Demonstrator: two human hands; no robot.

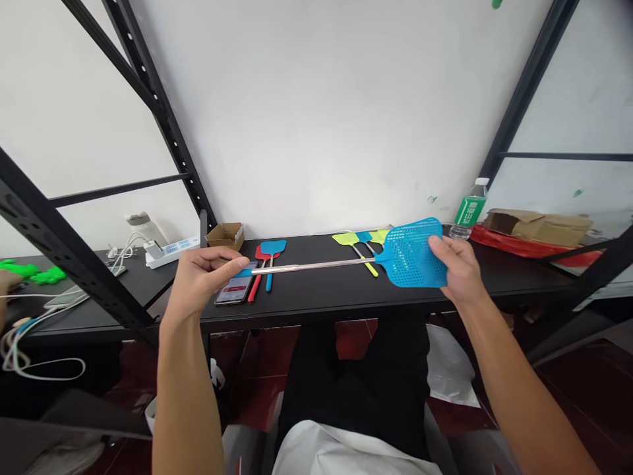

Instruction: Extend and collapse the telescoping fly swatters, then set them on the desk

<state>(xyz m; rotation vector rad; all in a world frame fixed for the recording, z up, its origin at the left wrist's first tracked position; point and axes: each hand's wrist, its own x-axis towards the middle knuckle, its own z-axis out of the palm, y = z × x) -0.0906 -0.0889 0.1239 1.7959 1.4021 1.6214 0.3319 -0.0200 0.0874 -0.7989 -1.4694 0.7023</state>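
Note:
A blue fly swatter (pixel 408 257) with an extended metal telescopic handle is held level above the black table. My left hand (pixel 204 276) pinches the blue grip end of the handle. At the other end, my right hand (pixel 459 264) grips the edge of the perforated paddle, thumb on its face. Behind the handle at left lie a blue swatter (pixel 273 247) and a red swatter (pixel 255 287), beside a phone (pixel 234 291) with its screen lit. Yellow-green swatters (pixel 346 238) and another blue swatter (pixel 364 236) lie near the wall, partly hidden by the held paddle.
A small cardboard box (pixel 225 235) and a power strip (pixel 173 251) stand at left. To the right are a water bottle (pixel 469 210) and a brown package (pixel 539 227) on red plastic. Black shelf posts (pixel 519 92) frame both sides. Another person's hand (pixel 7 282) shows at far left.

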